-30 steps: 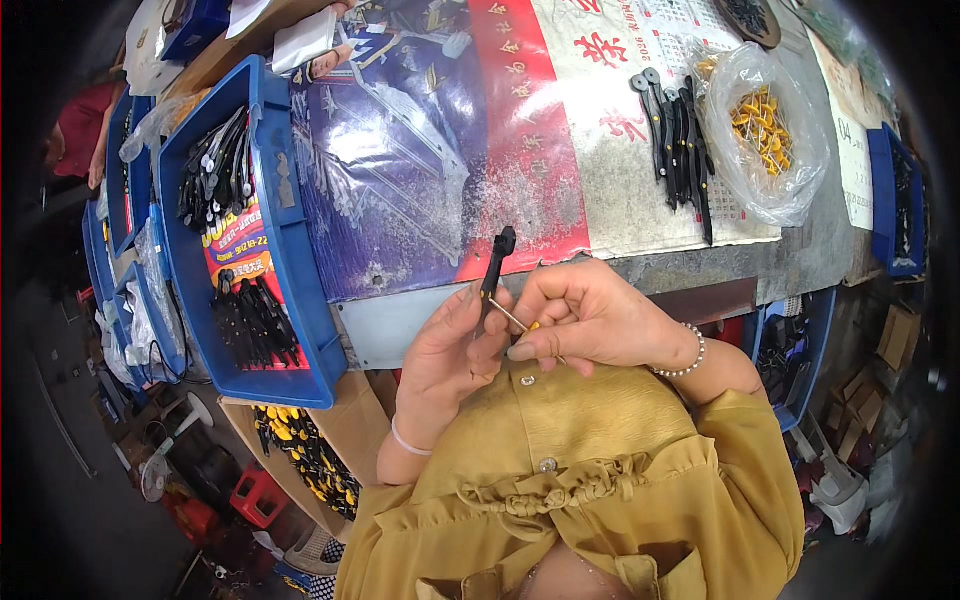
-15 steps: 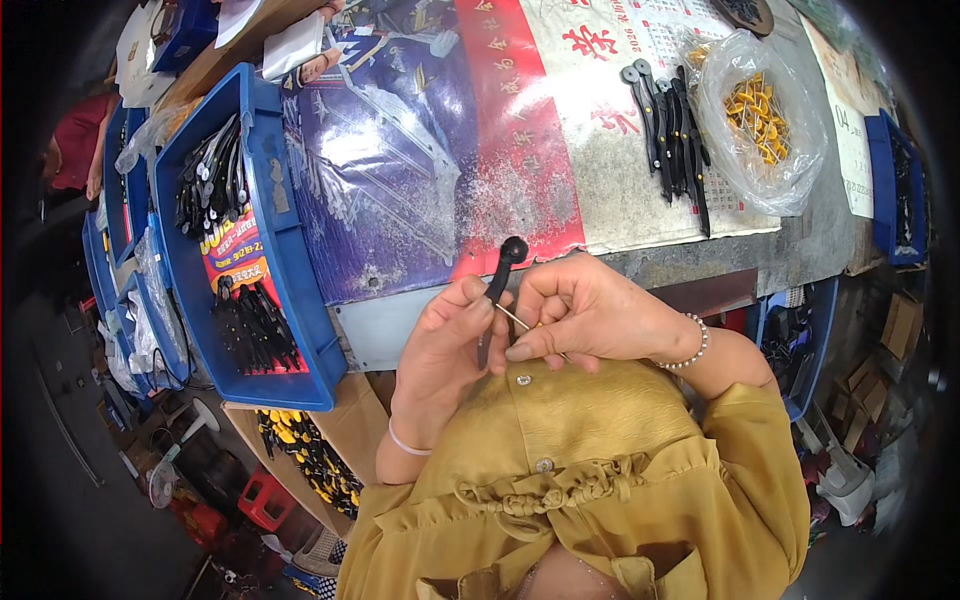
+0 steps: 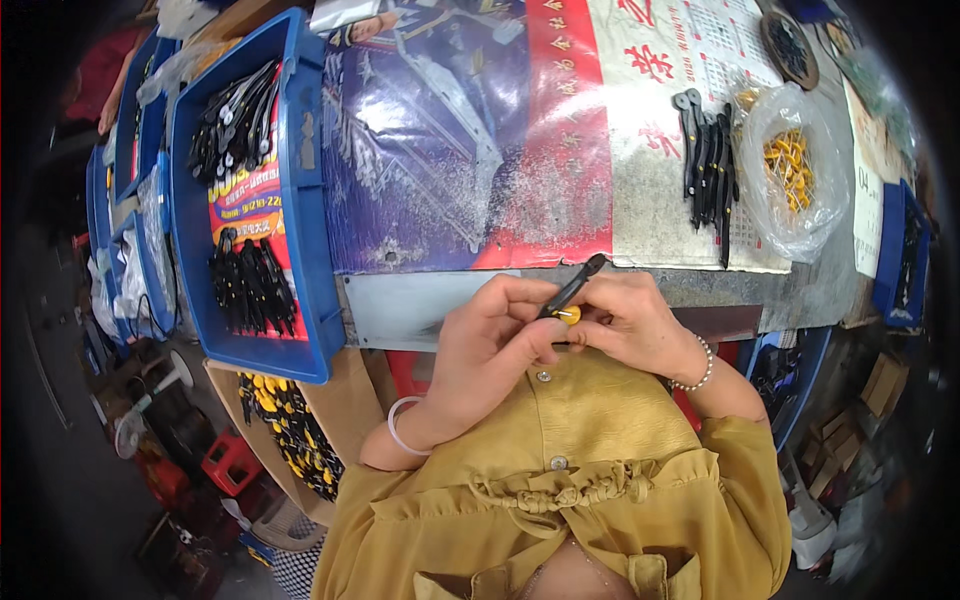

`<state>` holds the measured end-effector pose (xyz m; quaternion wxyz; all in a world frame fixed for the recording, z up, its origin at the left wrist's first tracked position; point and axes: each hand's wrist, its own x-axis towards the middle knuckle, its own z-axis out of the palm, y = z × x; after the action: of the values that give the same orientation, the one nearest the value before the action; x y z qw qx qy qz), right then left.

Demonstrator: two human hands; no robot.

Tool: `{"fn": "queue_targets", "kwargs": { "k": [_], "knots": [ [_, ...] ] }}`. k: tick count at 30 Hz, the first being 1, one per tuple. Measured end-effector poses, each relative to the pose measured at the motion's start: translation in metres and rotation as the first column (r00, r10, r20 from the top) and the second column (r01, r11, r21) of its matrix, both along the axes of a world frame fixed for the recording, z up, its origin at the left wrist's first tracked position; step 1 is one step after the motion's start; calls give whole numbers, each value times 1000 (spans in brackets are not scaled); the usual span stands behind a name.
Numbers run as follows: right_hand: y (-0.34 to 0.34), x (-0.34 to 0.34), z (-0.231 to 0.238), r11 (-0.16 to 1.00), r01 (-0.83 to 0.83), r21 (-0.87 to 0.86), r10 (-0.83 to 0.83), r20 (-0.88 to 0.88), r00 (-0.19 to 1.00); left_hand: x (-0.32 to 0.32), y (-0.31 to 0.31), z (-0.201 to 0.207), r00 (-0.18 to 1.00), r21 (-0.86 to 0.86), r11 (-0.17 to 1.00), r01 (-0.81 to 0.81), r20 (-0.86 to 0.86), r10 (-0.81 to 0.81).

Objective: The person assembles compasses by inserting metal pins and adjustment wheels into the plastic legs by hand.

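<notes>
Close to my chest, at the table's front edge, my left hand (image 3: 490, 338) is closed on a slim black plastic part (image 3: 580, 280). The part slants up to the right, its rounded end poking out above the fingers. A pin with a round yellow head (image 3: 570, 315) sits against the part's lower section, pinched by my right hand (image 3: 632, 318). Fingers hide most of the pin's shaft and the part's lower end, so I cannot tell how deep the pin goes.
A clear plastic bag (image 3: 836, 205) of yellow-headed pins lies at right, beside a row of black parts (image 3: 709, 175). At left, a blue tray (image 3: 308, 190) holds two bunches of black parts. Below it stands a cardboard box (image 3: 362, 395) with black-and-yellow pieces.
Both hands have shifted slightly right. The black part has tilted from nearly upright toward the right. The pin's yellow head now shows against the part, where its bare shaft showed before.
</notes>
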<state>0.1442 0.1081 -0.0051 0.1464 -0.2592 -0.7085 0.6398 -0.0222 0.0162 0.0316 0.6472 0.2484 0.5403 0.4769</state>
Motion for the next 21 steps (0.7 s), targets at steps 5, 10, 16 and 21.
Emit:
{"fn": "queue_targets", "kwargs": {
  "k": [5,10,16,21],
  "knots": [
    [-17,-1,-17,923,154,351,-177,35,984,10,1,0,976,56,997,46,-215,-33],
    [-18,-5,-22,959,208,192,-199,-67,978,9,0,4,849,133,969,207,-517,-111],
    [-13,7,-30,970,161,181,-146,-96,985,14,2,6,765,226,942,247,-642,-47],
    [-28,-3,-30,943,333,-10,-333,11,943,20,3,8,728,296,915,276,-686,2]
  ]
}}
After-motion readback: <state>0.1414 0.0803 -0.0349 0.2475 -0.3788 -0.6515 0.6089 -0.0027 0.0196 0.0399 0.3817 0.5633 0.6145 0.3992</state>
